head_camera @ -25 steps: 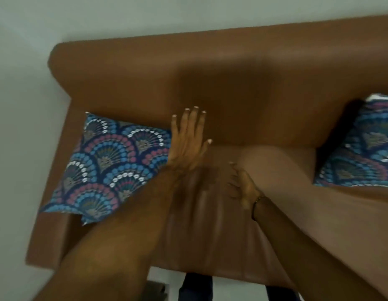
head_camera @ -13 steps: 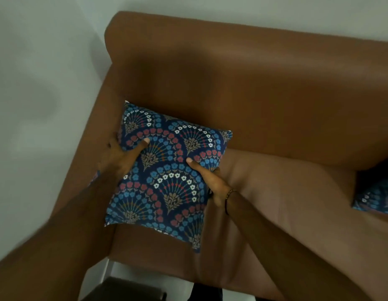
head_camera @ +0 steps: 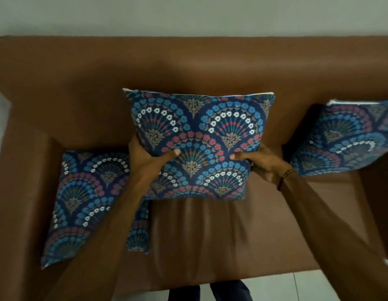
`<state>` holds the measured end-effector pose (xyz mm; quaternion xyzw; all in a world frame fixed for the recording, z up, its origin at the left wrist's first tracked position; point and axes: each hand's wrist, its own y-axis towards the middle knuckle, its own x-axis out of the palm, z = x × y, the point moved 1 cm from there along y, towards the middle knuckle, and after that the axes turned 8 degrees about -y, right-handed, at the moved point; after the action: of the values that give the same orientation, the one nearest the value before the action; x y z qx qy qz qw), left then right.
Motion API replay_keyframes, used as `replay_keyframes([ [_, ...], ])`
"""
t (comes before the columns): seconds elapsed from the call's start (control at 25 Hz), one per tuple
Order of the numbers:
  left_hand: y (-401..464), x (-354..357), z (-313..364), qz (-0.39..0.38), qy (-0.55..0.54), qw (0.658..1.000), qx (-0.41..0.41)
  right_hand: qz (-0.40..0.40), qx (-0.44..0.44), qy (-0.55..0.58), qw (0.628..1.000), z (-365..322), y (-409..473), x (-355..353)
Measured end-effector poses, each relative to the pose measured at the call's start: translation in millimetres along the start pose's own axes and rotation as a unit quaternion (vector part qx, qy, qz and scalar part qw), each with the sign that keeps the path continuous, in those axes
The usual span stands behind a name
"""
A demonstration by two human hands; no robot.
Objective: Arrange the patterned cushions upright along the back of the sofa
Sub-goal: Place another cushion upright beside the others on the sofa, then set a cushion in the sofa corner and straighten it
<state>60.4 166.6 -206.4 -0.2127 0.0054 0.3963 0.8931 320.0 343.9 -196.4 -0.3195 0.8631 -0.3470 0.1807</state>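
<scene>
both hands hold the middle cushion (head_camera: 199,135) in front of the sofa (head_camera: 188,68) backrest. the left hand (head_camera: 148,156) grips the cushion's left edge, its thumb pressed flat across the patterned face and the other fingers hidden behind the fabric. the right hand (head_camera: 261,162) grips the cushion's right edge the same way, thumb on the front, fingers clenched around the back; a dark bracelet (head_camera: 285,178) sits on that wrist. the middle cushion stands close to upright, its top edge against the backrest and its bottom edge over the seat; whether the bottom touches the seat cannot be told.

left of the middle cushion, the left cushion (head_camera: 84,200) lies flat on the seat, beside the sofa's left armrest, partly covered by the left forearm. right of the middle cushion, well apart from it, the right cushion (head_camera: 345,140) leans tilted against the backrest, its far side cut off by the frame edge. all three carry the same dark blue fan pattern with blue, red and white flowers. below the sofa's front edge a strip of pale tiled floor (head_camera: 319,285) shows.
</scene>
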Motion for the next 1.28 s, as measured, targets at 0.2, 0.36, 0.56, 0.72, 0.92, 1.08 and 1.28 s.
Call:
replay_keyframes([
  [0.2,-1.2,93.1,-11.2,-0.09,0.05,0.995,-0.008,0.114,0.007,-0.035,0.993,27.2,9.8,-88.5],
  [0.36,4.5,127.1,-29.5,-0.125,0.102,0.987,-0.008,0.18,0.014,0.014,0.984,52.9,25.6,-104.3],
  [0.56,-8.7,105.1,-47.1,-0.133,0.203,0.97,-0.017,0.251,0.058,0.089,0.962,85.1,21.8,-65.6],
  [0.72,-7.3,25.7,-83.1,-0.079,0.383,0.92,-0.028,0.119,0.224,0.069,0.965,92.5,11.8,-0.8],
  [0.92,-3.4,-96.7,-125.7,0.02,0.447,0.894,-0.014,-0.055,0.233,-0.032,0.971,76.3,16.0,131.7],
  [1.08,14.7,-166.7,-135.2,0.068,0.395,0.914,-0.069,-0.157,0.196,-0.056,0.966,50.6,28.9,248.3],
  [1.28,45.3,-227.1,-148.8,0.091,0.241,0.949,-0.184,-0.153,0.18,-0.019,0.972,53.9,55.3,351.6],
])
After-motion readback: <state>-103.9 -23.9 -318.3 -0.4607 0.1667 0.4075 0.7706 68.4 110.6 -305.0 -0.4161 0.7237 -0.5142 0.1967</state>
